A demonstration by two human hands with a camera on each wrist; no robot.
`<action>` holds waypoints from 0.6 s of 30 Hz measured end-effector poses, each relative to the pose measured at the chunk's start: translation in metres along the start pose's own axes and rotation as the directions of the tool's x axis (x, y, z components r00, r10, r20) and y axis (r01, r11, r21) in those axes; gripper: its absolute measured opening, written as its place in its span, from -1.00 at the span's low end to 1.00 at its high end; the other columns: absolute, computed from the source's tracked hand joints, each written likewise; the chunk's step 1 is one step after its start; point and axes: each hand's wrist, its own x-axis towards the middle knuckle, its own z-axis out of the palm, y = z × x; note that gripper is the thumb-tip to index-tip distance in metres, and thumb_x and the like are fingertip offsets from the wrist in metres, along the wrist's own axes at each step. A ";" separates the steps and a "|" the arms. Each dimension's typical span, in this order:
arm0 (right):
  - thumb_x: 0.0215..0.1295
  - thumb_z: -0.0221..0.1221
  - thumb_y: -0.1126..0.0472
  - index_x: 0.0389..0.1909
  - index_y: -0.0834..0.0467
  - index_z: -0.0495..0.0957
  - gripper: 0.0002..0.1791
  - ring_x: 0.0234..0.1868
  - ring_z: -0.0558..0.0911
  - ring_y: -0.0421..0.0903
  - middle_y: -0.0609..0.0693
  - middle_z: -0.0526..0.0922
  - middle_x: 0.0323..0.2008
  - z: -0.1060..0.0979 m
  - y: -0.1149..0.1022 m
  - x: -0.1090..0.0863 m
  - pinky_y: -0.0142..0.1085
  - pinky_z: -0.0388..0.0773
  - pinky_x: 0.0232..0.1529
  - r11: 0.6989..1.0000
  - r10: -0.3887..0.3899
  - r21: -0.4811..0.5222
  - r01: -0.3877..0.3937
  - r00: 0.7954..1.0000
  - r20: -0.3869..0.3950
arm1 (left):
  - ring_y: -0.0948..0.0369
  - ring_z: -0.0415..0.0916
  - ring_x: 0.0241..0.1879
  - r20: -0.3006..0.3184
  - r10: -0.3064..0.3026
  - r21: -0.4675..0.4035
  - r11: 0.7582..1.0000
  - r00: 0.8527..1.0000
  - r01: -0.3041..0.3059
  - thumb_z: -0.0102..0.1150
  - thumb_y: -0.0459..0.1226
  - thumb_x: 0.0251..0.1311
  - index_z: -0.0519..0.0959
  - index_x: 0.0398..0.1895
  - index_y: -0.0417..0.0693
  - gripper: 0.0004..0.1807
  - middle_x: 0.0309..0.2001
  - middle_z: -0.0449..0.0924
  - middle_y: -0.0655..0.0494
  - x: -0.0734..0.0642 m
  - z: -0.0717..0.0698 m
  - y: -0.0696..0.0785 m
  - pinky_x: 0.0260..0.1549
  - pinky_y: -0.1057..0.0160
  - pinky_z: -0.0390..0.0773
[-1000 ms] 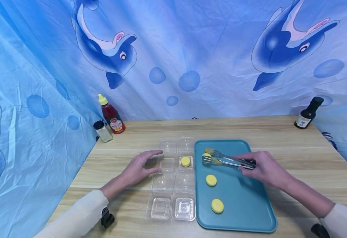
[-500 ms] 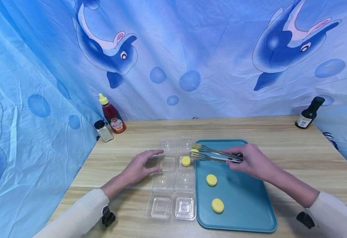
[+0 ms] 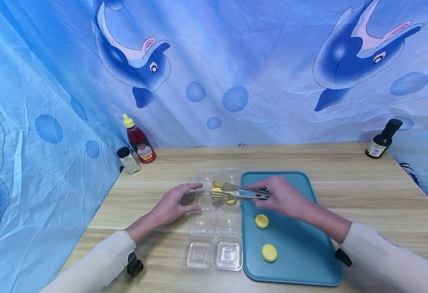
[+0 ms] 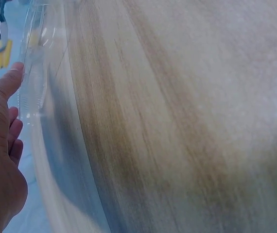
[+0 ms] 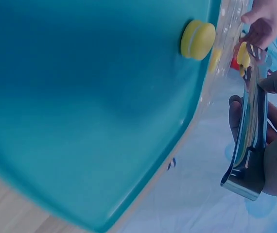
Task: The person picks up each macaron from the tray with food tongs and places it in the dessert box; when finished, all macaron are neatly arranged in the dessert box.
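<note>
Got a round yellow macaron [image 3: 217,190] pinched in silver metal tongs [image 5: 244,184], right over some clear plastic boxes [image 3: 229,267] just left of the teal rectangular tray [image 3: 294,252]. Gripping the tongs with the right hand [image 3: 279,198], above the tray. Holding zilch with the left hand [image 3: 172,206], fingers loosely spread, further left of the tray.

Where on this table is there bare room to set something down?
The tabletop is free behind the tray, between the red bottle and dark bottle, and right of the tray, beyond the right forearm. The tray's front right is bare beside two yellow rounds. It's crowded at the clear containers, between the left hand and the right hand with its tongs.
</note>
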 end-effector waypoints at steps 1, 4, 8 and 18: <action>0.26 0.37 0.36 0.16 0.14 0.76 -0.58 -0.73 0.25 -0.32 -0.20 0.65 -0.51 0.003 -0.001 0.003 -0.43 0.21 -0.71 1.000 -0.005 0.007 0.005 1.000 0.004 | 0.02 0.45 0.43 0.001 -0.001 -0.001 1.000 1.000 0.001 0.60 -0.11 0.15 0.50 0.48 -0.05 -0.18 0.43 0.53 0.10 0.000 0.000 0.000 0.46 -0.14 0.38; 0.25 0.36 0.37 0.16 0.18 0.76 -0.58 -0.72 0.21 -0.36 -0.17 0.62 -0.54 0.012 -0.003 0.012 -0.44 0.19 -0.70 1.000 -0.028 0.014 0.027 1.000 0.009 | 0.02 0.45 0.43 0.000 -0.003 -0.001 1.000 1.000 0.003 0.61 -0.10 0.14 0.50 0.49 -0.02 -0.18 0.44 0.52 0.10 0.000 0.000 0.001 0.46 -0.15 0.37; 0.25 0.37 0.37 0.16 0.20 0.75 -0.58 -0.72 0.19 -0.38 -0.18 0.48 -0.67 0.021 -0.006 0.022 -0.46 0.16 -0.70 0.999 -0.037 0.005 0.037 0.999 0.016 | 0.01 0.45 0.43 -0.002 0.002 0.003 1.000 1.000 -0.002 0.61 -0.10 0.14 0.49 0.49 -0.02 -0.17 0.44 0.52 0.09 0.000 0.000 0.002 0.46 -0.16 0.37; 0.22 0.37 0.38 0.17 0.23 0.74 -0.55 -0.79 0.02 -0.35 -0.28 0.10 -0.78 0.036 -0.015 0.032 -0.48 0.03 -0.73 1.000 0.013 -0.017 -0.013 1.000 0.023 | 0.00 0.46 0.42 -0.007 0.006 0.002 1.000 1.000 -0.006 0.61 -0.11 0.13 0.49 0.48 -0.06 -0.17 0.42 0.54 0.09 -0.001 0.000 0.001 0.44 -0.17 0.38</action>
